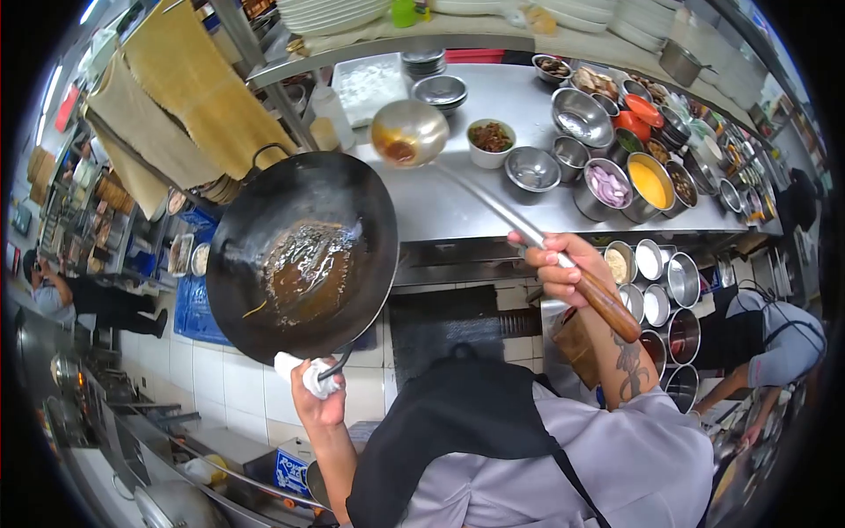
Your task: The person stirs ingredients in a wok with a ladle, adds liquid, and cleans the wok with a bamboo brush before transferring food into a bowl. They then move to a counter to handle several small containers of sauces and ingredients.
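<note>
My left hand [319, 396] is closed on the wok's loop handle, with a folded white cloth [305, 374] between hand and metal. The black wok [233, 220] is held up and tilted, and brown, glossy sauce [308, 268] coats its bottom. In my right hand [561, 268] is a long ladle [493, 198], gripped by its wooden end. Some brown liquid shows in the ladle's bowl, which hangs over the steel counter, left of a white bowl [490, 155] filled with chopped brown and green food.
Metal bowls and tubs crowd the right of the steel counter [422, 207], among them sliced onion [607, 187] and yellow liquid [650, 182]. A white tray [370, 88] lies behind. Cloths [189, 75] hang at left. Seasoning pots [650, 260] stand near my right arm. Two people are farther off.
</note>
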The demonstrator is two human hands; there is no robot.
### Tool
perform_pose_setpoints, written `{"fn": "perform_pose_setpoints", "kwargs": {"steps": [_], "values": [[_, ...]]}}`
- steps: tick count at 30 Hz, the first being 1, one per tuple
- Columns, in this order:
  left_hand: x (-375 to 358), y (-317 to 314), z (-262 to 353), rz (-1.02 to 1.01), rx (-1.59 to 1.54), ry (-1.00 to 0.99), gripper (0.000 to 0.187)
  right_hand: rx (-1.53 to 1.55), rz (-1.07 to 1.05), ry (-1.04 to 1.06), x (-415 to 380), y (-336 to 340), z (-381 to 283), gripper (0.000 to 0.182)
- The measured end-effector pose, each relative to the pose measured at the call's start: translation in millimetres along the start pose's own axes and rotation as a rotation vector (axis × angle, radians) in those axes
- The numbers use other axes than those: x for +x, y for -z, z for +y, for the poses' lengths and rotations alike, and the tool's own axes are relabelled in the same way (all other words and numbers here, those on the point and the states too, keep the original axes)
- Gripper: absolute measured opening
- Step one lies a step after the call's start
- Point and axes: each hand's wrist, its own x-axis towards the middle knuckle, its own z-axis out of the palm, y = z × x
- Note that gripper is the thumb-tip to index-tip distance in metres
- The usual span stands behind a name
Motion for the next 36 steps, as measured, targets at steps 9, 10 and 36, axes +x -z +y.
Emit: {"fn": "perform_pose_setpoints", "kwargs": {"steps": [9, 10, 36], "values": [[-1, -31, -11, -0.036, 0.004, -0.073, 0.009, -1.153, 0.653, 0.399, 45, 72, -97, 0.036], [-2, -34, -12, -0.037, 0.01, -0.079, 0.009, -1.244, 0.683, 0.431, 50, 81, -104, 0.035], [-30, -29, -29, 0.097, -0.011, -0.116, 0.018, -1.86, 0.785, 0.592, 42, 120, -137, 0.056]]}}
